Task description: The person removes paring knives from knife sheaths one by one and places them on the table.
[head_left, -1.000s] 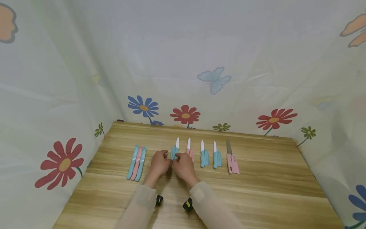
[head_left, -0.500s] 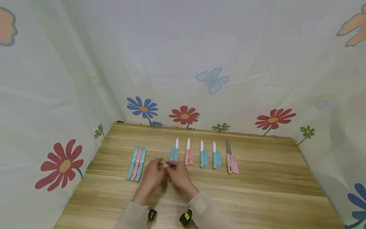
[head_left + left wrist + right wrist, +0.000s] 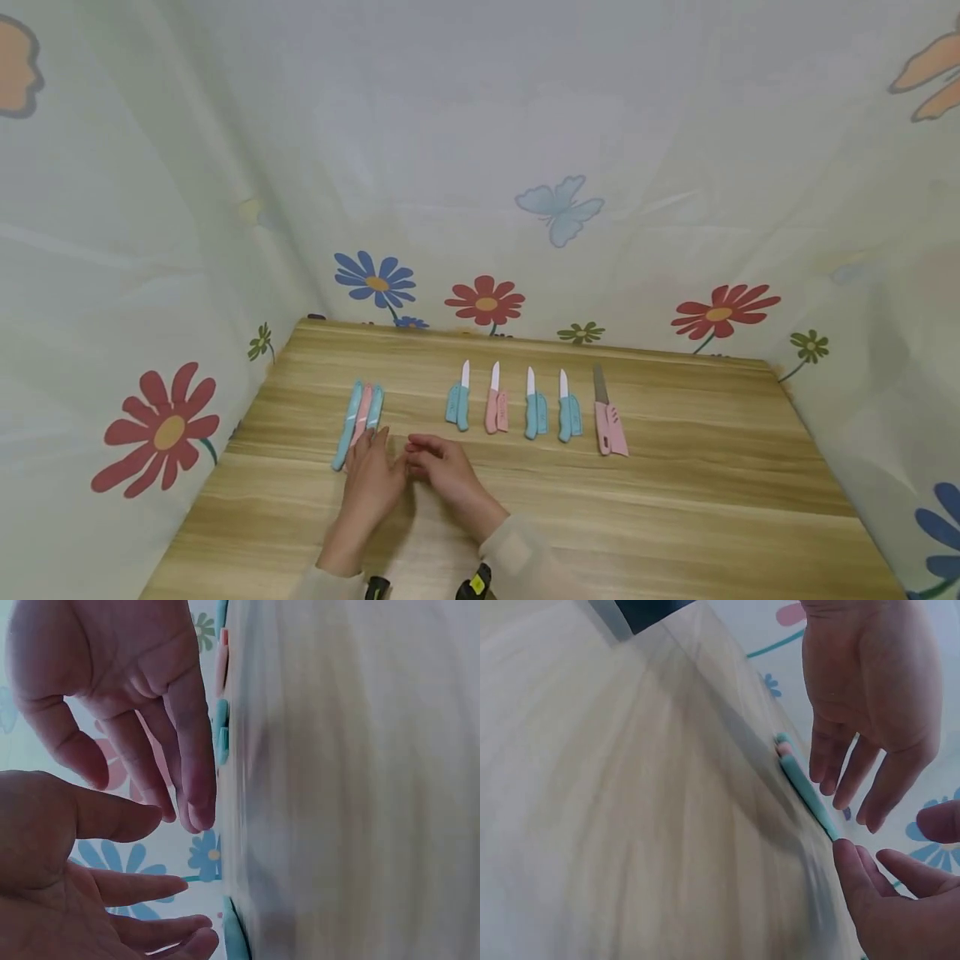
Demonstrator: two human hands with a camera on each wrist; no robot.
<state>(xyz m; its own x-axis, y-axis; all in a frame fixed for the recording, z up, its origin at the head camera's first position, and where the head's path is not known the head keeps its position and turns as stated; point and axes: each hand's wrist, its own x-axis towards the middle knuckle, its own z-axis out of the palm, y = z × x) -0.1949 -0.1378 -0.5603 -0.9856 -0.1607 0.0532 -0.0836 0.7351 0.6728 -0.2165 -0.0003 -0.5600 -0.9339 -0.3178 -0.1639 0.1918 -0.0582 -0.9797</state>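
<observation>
My left hand (image 3: 371,475) is over the lower ends of three slim knife-shaped pieces lying side by side, blue (image 3: 347,429), pink (image 3: 363,410) and blue (image 3: 376,406), each with a pale stripe. Its fingers are spread and relaxed, overlapping the pink and right-hand blue pieces in the head view. Just to its right, my right hand (image 3: 452,483) hovers above the wooden table with loosely bent fingers and nothing in them. Both palms face each other in the left wrist view, fingertips close together. A blue piece (image 3: 806,795) lies on the table beyond them in the right wrist view.
Right of the hands lies a row of bare-bladed knives with sheaths beside them: a blue paring knife (image 3: 463,408), a pink one (image 3: 492,410), two more blue ones (image 3: 532,417) (image 3: 564,419), and a larger pink-handled knife (image 3: 603,423). Patterned cloth (image 3: 450,167) rises behind the table (image 3: 675,500).
Both hands have come away from the leftmost blue paring knife and moved left and nearer to me. The left hand now overlaps the slim pieces. The knives lie where they were.
</observation>
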